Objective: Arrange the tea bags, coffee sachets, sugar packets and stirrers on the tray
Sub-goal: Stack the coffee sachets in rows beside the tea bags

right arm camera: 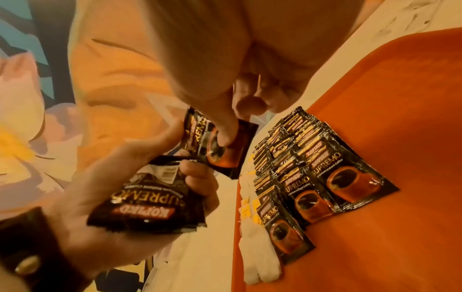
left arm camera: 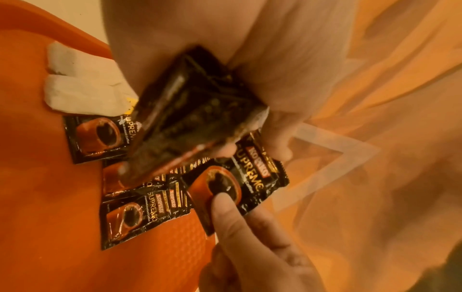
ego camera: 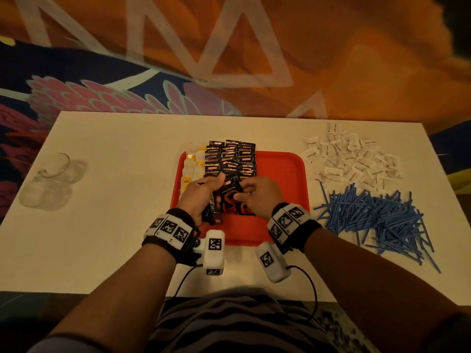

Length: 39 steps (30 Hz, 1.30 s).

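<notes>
A white table (ego camera: pixel 114 212) before an orange patterned wall: nearest, the left hand (ego camera: pixel 201 197) clamps a stack of glossy black sachets (left arm camera: pixel 190 118) while the right hand (ego camera: pixel 257 197) pinches a single sachet (right arm camera: pixel 220 146) off it, over the red plastic tray (ego camera: pixel 280 174). Beyond the fingers, overlapping coffee rows (ego camera: pixel 230 156) and soft white tea bags (ego camera: pixel 191 164) are already laid. Well right of the right hand, thin blue stirrers (ego camera: pixel 377 220) and, farther, papery sugar packets (ego camera: pixel 351 159) still await, heaped.
</notes>
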Tool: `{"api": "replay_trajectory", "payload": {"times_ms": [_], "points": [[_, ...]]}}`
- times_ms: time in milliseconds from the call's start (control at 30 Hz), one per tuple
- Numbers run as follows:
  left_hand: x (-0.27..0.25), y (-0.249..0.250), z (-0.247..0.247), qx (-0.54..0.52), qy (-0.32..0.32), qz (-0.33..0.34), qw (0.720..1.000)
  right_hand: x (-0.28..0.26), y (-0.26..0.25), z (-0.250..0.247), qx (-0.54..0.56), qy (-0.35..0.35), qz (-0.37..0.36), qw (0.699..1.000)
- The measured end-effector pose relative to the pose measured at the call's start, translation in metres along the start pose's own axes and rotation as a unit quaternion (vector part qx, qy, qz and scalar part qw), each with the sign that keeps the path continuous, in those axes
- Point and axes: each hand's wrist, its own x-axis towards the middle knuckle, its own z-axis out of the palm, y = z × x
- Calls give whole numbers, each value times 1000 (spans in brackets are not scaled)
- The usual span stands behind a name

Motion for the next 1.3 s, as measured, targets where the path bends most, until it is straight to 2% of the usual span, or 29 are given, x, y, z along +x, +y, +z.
{"api": "replay_trajectory", "payload": {"times_ms": [133,200,400,500,567,633,767,833,933,1000,1100,1300], "points": [[-1,-1,12,11,32,-11,999,0,-3,5,46,3,-8,999],[1,-5,15,18,57,-17,998,0,-4,7,36,0,-13,999],[11,-21,-2,31,49,-25,998,0,10,16,-7,-15,2,1000],[14,-30,-10,39,72,-38,996,0,20,28,-54,-21,12,998],[18,-37,-15,64,115,-31,991,3,29,34,-79,-35,36,996],[19,-40,-22,141,140,-9,980,7,42,40,-88,-47,80,992],[22,-48,-42,357,125,63,924,16,59,50,-69,-45,141,987],[26,-54,-51,459,88,94,879,19,60,56,-76,-41,157,984],[32,-62,-58,594,19,100,798,25,64,63,-68,-16,177,982],[34,-64,-59,633,-7,97,768,29,66,68,-41,-1,193,980],[36,-65,-57,658,-31,100,746,31,64,73,-32,3,188,982],[39,-64,-53,660,-37,121,740,36,66,81,-26,8,193,981]]}}
